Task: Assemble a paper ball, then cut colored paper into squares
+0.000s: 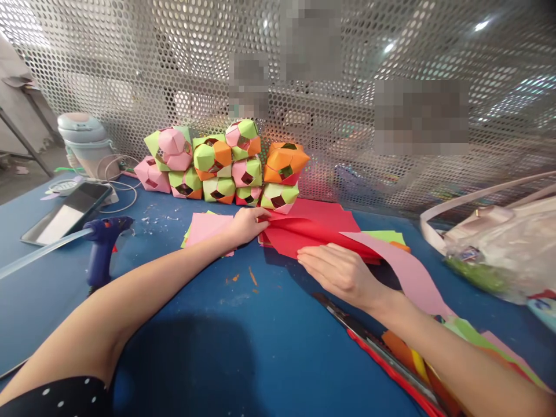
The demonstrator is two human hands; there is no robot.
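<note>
Bright red paper sheets [336, 215] are spread on a scuffed blue tabletop [195, 289], before a grey perforated metal screen [339, 98] through which a blurred room is glimpsed. Their left edge is touched by the curled left hand [249, 226]; their near edge is met by the right hand [336, 269], fingers straightened. Whether either grips cannot be told. Thin orange paper scraps [252, 277] are scattered nearby.

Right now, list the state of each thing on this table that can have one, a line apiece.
Red sheets: piled, upper paper bent, left hand and right hand at the edges
Long pink paper: curved
Paper balls: assembled, stacked up
Glue gun: set down, clear stick jutting out
Phone: screen up, lit or not unclear
Lidded container: upright, lid on
</note>
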